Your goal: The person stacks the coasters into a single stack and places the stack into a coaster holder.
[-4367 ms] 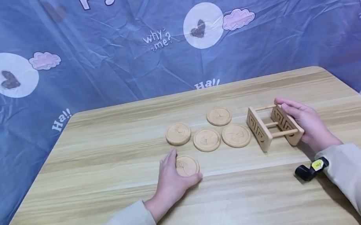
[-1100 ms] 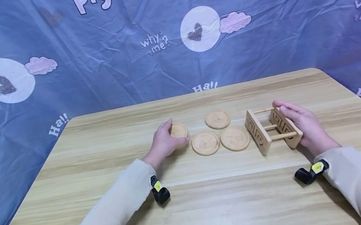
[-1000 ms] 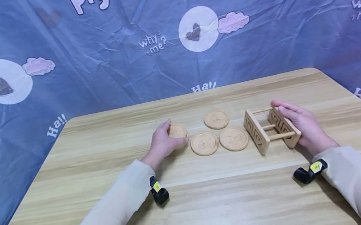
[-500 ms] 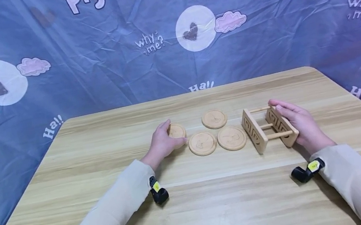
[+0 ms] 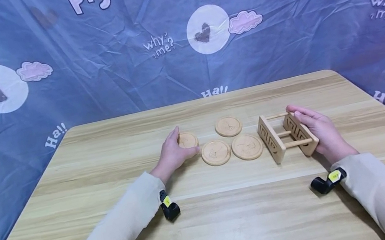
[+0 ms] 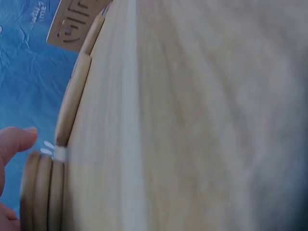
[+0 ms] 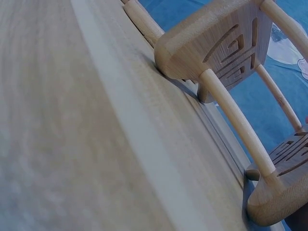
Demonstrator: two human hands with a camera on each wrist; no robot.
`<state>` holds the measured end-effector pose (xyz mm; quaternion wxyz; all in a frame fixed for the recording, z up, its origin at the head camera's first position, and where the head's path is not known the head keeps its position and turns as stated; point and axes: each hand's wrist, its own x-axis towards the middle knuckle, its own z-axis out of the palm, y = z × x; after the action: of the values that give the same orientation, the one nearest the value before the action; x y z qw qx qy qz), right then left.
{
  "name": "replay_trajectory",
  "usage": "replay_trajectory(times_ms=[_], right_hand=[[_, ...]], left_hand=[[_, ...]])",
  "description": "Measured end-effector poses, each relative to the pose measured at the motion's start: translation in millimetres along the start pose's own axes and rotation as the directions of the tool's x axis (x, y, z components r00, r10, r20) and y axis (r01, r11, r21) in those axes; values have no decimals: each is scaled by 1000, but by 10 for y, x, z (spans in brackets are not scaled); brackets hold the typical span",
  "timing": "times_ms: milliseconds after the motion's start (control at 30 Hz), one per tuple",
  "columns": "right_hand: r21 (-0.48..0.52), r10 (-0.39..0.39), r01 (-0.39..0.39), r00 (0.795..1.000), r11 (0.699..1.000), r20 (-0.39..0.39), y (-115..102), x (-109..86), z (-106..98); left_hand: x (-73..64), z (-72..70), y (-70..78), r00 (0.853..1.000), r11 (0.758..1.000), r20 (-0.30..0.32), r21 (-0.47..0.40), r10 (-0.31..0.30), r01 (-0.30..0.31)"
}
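Observation:
Beside a stack of round wooden coasters is my left hand, thumb and fingers spread about its left side. Three coaster edges show in the left wrist view, with the thumb apart from them. Three more engraved coasters lie flat to the right: a back one, a front left one and a front right one. My right hand holds the right panel of a wooden coaster holder, its two fretwork panels joined by rods. The right fingers behind the panel are hidden.
Everything stands on a wood-grain table. Behind it hangs a blue printed cloth. A black wrist camera sits on the left cuff, another black camera on the right cuff.
The left hand carried the nearest coaster back onto the far-left one. Lately its thumb and fingers have eased slightly off the stack. The right hand keeps hold of the holder.

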<state>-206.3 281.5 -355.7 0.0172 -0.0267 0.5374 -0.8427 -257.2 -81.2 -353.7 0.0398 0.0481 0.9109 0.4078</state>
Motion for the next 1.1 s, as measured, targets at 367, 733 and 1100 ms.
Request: replay_trajectory(times_ms=[367, 733, 1100], right_hand=[[6, -4, 4, 1000, 1000, 3, -1, 2, 0], [14, -16, 16, 1000, 1000, 7, 9, -6, -11], [-19, -11, 10, 1000, 1000, -8, 7, -3, -14]], left_hand=[[-242, 108, 280, 981, 979, 35, -71, 193, -190], [-267, 323, 375, 912, 936, 268, 82, 310, -343], [-156, 429, 398, 912, 938, 344, 181, 223, -297]])
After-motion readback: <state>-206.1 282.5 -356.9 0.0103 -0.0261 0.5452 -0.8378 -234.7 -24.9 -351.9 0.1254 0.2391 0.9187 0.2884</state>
